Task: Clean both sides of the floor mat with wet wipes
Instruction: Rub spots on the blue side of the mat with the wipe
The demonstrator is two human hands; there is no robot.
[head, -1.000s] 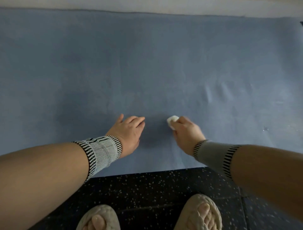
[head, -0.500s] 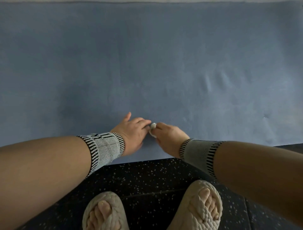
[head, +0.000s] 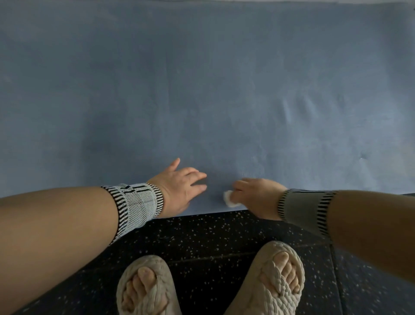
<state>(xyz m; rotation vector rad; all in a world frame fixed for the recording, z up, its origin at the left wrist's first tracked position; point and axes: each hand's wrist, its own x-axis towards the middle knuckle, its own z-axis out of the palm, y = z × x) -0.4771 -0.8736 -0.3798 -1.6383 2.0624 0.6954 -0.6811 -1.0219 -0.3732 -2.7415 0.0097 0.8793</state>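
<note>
A blue mat [head: 202,90] covers the upper two thirds of the head view, from 9 o'clock across to 3 o'clock and up to 12, where a thin pale strip of floor [head: 370,1] shows beyond its far edge. Its near edge runs just above the feet, and a few shallow creases mark its surface toward 2 o'clock.

The left hand [head: 179,187] lies palm down on the mat close to the near edge, a little toward 9 o'clock from centre. Its fingers are straight and slightly spread, pointing toward 2 o'clock, with the thumb raised toward 12. It holds nothing. A white and black striped wristband [head: 137,204] wraps that wrist.

The right hand [head: 258,194] is just beside it toward 3 o'clock, not touching it, also at the near edge of the mat. Its fingers are curled round a small white wipe [head: 229,199], bunched into a wad that sticks out at the fingertips and sits against the mat right by the edge. A grey wristband [head: 303,208] with black striped borders covers that wrist.

Toward 6 o'clock the ground is a black speckled floor [head: 213,236]. Two feet in beige woven sandals stand on it, the left sandal [head: 146,287] at 6 o'clock and the right sandal [head: 280,276] toward 5 o'clock, toes pointing at the mat.
</note>
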